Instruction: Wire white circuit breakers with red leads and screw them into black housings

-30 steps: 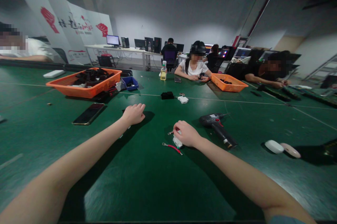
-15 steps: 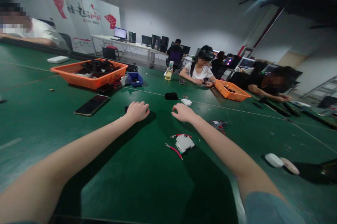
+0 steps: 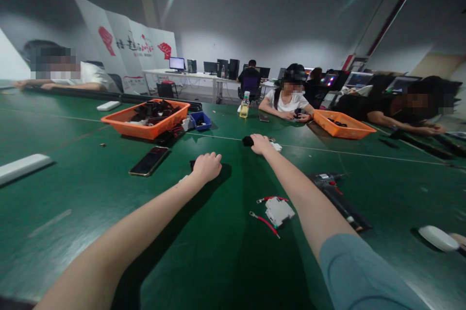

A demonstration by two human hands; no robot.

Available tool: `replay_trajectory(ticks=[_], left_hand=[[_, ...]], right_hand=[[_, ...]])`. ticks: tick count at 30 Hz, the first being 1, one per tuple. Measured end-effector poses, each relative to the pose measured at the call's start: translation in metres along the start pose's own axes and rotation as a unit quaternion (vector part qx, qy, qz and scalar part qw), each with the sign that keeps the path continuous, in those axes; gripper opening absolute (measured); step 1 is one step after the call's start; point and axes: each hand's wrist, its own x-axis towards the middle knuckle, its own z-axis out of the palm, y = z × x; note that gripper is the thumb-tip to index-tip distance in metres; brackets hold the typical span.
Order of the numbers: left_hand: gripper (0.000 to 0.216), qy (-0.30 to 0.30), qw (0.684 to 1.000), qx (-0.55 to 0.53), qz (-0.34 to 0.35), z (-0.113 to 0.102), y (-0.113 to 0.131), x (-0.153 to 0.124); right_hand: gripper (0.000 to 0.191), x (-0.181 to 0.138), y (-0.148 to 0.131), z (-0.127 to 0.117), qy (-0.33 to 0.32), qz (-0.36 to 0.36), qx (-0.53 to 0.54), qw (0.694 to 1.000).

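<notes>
My left hand (image 3: 208, 166) rests low over the green table with its fingers curled down. A small black piece (image 3: 192, 164) shows beside its knuckles, and what lies under the palm is hidden. Further forward, my right hand (image 3: 260, 144) has its fingers closed on the right end of a small black object (image 3: 248, 141) lying on the table. Partly behind that hand is a white part (image 3: 277, 146). Nearer me, below my right forearm, lies a white circuit breaker (image 3: 279, 212) with short red cables (image 3: 267, 225) that have ring terminals.
A phone (image 3: 149, 161) lies left of my left hand. An orange basket (image 3: 145, 130) of black parts and a blue bin (image 3: 201, 121) stand beyond. A power drill (image 3: 338, 198) is right of my forearm. Another orange basket (image 3: 344, 130) stands near co-workers across the table (image 3: 204, 261).
My right hand has reached forward, from above the table onto the black object. My left hand has stayed in about the same place. The view has turned and levelled.
</notes>
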Motion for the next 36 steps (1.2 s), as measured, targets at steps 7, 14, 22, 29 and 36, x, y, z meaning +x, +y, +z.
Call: replay_trajectory(ticks=[7,14,22,29,36], left_hand=[[0.03,0.004,0.999,-0.034,0.003,0.003,-0.001,-0.001],[0.03,0.011,0.998,-0.061,-0.006,0.007,-0.002,-0.004],[0.033,0.023,0.999,-0.036,-0.007,-0.001,0.003,-0.004],[0.037,0.045,0.999,0.011,-0.029,-0.006,0.013,-0.005],[0.038,0.063,0.996,0.053,-0.016,-0.017,0.022,-0.008]], right_hand=[[0.04,-0.062,0.006,-0.02,-0.048,-0.068,0.018,0.996],[0.039,-0.173,0.0,-0.051,-0.09,-0.155,0.081,0.98],[0.033,-0.22,-0.001,-0.077,-0.112,-0.156,0.185,0.964],[0.021,-0.245,-0.009,-0.037,0.092,-0.125,0.263,0.952],[0.014,-0.248,-0.003,-0.028,0.152,-0.145,0.297,0.932]])
